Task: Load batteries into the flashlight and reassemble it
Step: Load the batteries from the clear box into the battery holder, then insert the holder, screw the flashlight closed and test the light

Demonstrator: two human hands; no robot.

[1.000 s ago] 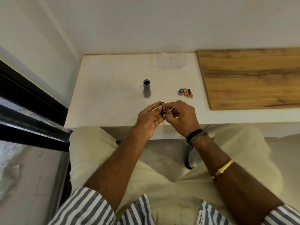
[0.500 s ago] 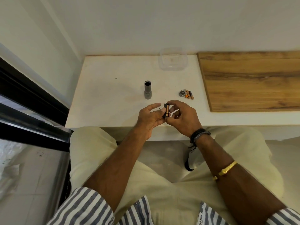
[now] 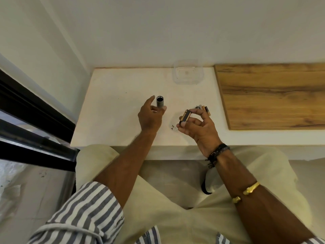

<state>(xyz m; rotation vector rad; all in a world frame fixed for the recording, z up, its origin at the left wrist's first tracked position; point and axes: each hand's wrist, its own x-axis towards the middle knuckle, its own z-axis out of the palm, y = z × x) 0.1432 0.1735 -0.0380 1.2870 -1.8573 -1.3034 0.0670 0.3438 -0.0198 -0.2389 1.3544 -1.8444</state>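
Observation:
The grey flashlight body (image 3: 159, 101) stands upright on the white table (image 3: 114, 111), its open end up. My left hand (image 3: 149, 115) has its fingers spread on either side of the tube, thumb in front of its base and forefinger just left of its rim; I cannot tell whether they touch it. My right hand (image 3: 197, 125) holds a black battery holder (image 3: 185, 117) with copper-coloured batteries in it, pinched between thumb and fingers above the table. Behind those fingers lie two loose batteries (image 3: 205, 110) and a small round cap (image 3: 197, 107).
A clear plastic tub (image 3: 188, 74) sits at the back of the table against the wall. A wooden board (image 3: 272, 95) covers the right side. A black window frame (image 3: 35, 110) runs along the left. My lap is below the table's front edge.
My hands have parted. The left hand let go of the battery holder and moved up and left to the flashlight body. The right hand keeps the holder and has shifted right.

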